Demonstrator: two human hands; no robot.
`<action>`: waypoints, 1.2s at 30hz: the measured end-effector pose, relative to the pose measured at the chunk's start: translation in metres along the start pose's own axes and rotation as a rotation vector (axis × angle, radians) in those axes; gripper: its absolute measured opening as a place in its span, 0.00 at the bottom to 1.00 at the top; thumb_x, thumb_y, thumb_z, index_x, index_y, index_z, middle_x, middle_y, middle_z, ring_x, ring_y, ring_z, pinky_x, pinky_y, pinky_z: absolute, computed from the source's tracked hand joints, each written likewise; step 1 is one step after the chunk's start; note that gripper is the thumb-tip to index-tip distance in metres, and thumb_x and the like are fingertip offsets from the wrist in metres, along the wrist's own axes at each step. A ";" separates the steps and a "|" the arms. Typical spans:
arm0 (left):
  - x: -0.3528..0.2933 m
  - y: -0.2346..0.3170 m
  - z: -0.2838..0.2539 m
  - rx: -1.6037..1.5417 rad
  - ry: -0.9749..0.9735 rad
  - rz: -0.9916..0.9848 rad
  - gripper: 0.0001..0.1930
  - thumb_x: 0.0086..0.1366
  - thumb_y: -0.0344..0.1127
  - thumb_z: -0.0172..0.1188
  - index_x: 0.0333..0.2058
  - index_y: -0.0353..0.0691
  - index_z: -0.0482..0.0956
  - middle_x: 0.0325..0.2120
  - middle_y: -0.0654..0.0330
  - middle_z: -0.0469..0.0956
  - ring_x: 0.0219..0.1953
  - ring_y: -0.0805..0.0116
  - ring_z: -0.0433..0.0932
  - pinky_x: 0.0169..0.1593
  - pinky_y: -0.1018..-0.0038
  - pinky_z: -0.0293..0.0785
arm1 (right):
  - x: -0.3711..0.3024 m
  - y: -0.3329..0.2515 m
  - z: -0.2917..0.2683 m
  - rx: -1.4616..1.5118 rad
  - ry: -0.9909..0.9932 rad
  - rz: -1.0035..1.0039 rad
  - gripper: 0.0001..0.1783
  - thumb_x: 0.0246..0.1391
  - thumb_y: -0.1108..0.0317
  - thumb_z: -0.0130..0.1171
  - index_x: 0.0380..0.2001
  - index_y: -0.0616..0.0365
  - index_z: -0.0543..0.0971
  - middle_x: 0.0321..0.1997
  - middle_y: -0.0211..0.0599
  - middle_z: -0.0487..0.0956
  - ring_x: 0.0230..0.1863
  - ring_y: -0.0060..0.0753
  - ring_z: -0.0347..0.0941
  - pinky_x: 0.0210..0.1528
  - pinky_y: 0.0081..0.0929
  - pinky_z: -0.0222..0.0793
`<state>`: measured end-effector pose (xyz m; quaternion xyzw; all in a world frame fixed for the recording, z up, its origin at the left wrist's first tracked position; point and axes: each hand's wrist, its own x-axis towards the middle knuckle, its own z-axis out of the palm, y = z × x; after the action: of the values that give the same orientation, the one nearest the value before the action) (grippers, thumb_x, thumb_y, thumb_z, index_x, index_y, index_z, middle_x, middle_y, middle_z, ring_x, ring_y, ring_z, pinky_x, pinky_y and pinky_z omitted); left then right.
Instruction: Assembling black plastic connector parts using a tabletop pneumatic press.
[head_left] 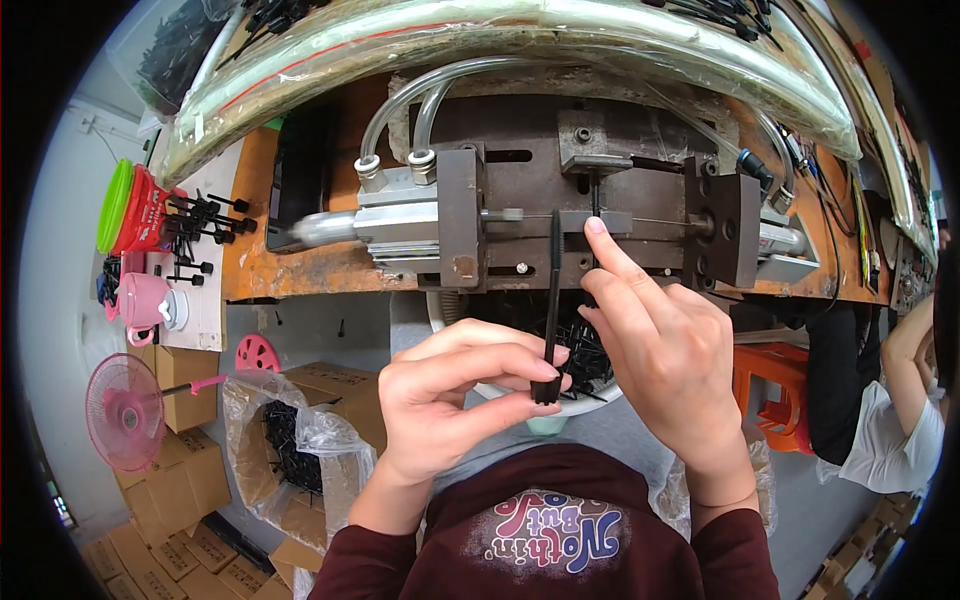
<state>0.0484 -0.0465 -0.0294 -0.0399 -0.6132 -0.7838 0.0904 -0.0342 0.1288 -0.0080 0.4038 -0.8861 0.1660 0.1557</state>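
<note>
My left hand [470,390] is closed, thumb and fingers pinching thin black sticks by their lower ends. One is a black mascara wand [554,290], upright with its bristled tip in front of the metal clamping machine [640,190]. My right hand [665,360] reaches up with its index finger stretched out. Its fingertip touches a thin dark rod [596,195] standing at the grey block in the machine's middle. The other fingers are bent and apart from the thumb. Below the hands, a white tub [585,407] full of black wands is partly hidden.
Clear air hoses [440,75] arch over the machine on the wooden bench [340,265]. More black wands [205,225] lie by a red tub [140,215] at left. A pink fan [125,412], cartons [180,480] and an orange stool [775,390] surround me. A person [895,420] sits at right.
</note>
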 end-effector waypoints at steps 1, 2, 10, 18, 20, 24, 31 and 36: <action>0.000 -0.002 0.000 -0.036 -0.015 -0.004 0.13 0.48 0.14 0.64 0.35 0.27 0.82 0.37 0.48 0.79 0.38 0.60 0.82 0.40 0.72 0.83 | 0.000 -0.001 0.000 -0.011 -0.002 0.004 0.10 0.40 0.74 0.58 0.31 0.60 0.76 0.51 0.45 0.79 0.16 0.22 0.68 0.24 0.19 0.65; -0.001 -0.003 0.000 -0.028 -0.033 -0.009 0.12 0.47 0.13 0.64 0.34 0.26 0.81 0.36 0.47 0.78 0.37 0.57 0.82 0.39 0.69 0.84 | 0.000 0.000 -0.001 0.001 0.008 -0.001 0.10 0.40 0.74 0.59 0.31 0.60 0.77 0.49 0.44 0.79 0.16 0.23 0.69 0.24 0.19 0.65; -0.009 -0.002 -0.002 -0.078 -0.133 -0.075 0.10 0.49 0.16 0.65 0.32 0.27 0.82 0.35 0.47 0.80 0.37 0.55 0.82 0.41 0.66 0.83 | -0.010 -0.016 -0.016 1.223 0.035 0.508 0.08 0.51 0.77 0.61 0.35 0.68 0.80 0.37 0.45 0.81 0.22 0.19 0.73 0.23 0.15 0.67; -0.017 -0.001 0.001 -0.172 -0.183 -0.141 0.09 0.50 0.20 0.67 0.33 0.30 0.83 0.34 0.50 0.81 0.38 0.58 0.82 0.45 0.67 0.80 | -0.016 -0.014 -0.007 1.770 -0.058 0.522 0.05 0.55 0.79 0.59 0.36 0.68 0.80 0.31 0.35 0.78 0.29 0.17 0.75 0.25 0.13 0.65; -0.016 -0.001 0.003 -0.198 -0.196 -0.119 0.10 0.49 0.19 0.68 0.33 0.29 0.83 0.34 0.50 0.81 0.38 0.57 0.82 0.45 0.67 0.80 | -0.018 -0.016 -0.006 1.813 -0.028 0.541 0.04 0.54 0.79 0.59 0.34 0.68 0.80 0.31 0.35 0.78 0.27 0.17 0.75 0.24 0.13 0.65; -0.015 0.000 0.007 -0.197 -0.212 -0.075 0.11 0.47 0.19 0.69 0.33 0.29 0.82 0.35 0.49 0.81 0.39 0.57 0.82 0.45 0.66 0.80 | -0.018 -0.019 -0.008 1.851 -0.019 0.599 0.02 0.53 0.79 0.60 0.32 0.67 0.79 0.30 0.34 0.77 0.25 0.17 0.75 0.21 0.12 0.64; -0.016 0.005 0.014 -0.114 -0.152 -0.016 0.14 0.40 0.21 0.75 0.29 0.32 0.83 0.28 0.51 0.81 0.32 0.59 0.82 0.36 0.67 0.81 | -0.021 -0.022 -0.010 1.815 0.014 0.619 0.02 0.52 0.79 0.62 0.31 0.66 0.79 0.29 0.33 0.76 0.24 0.16 0.74 0.19 0.10 0.63; -0.014 0.009 0.011 0.014 -0.197 0.060 0.14 0.40 0.21 0.74 0.29 0.32 0.83 0.28 0.51 0.80 0.32 0.59 0.83 0.36 0.68 0.82 | -0.022 -0.023 -0.011 1.827 0.011 0.619 0.02 0.52 0.79 0.62 0.31 0.66 0.79 0.30 0.33 0.76 0.24 0.15 0.74 0.19 0.10 0.63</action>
<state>0.0638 -0.0370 -0.0208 -0.1344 -0.6230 -0.7687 0.0533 -0.0010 0.1338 -0.0032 0.1170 -0.4814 0.8272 -0.2653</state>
